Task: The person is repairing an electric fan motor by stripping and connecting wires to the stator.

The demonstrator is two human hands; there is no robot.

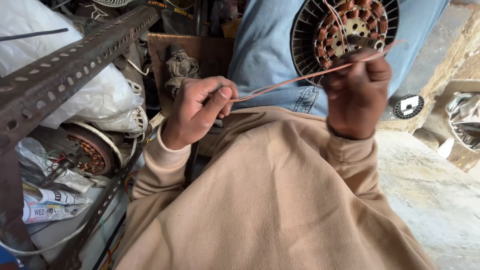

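At far left I see a rusty perforated angle bar (pixel 75 55); my left hand (pixel 197 110) pinches the copper wire (pixel 295 80), which stretches taut to my right hand (pixel 357 92), closed around it below the wound stator (pixel 345 32) on my lap.

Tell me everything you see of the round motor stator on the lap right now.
The stator is a dark, round, slotted metal core, ringed inside with copper-coloured wire coils around a pale hub plate with holes and a short shaft. It rests on the blue-jeaned thigh, tilted toward the camera, its top cut off by the frame. The right hand covers its lower edge. Thin orange wires stretch across to the left hand, which pinches them; a few strands rise over the coils.
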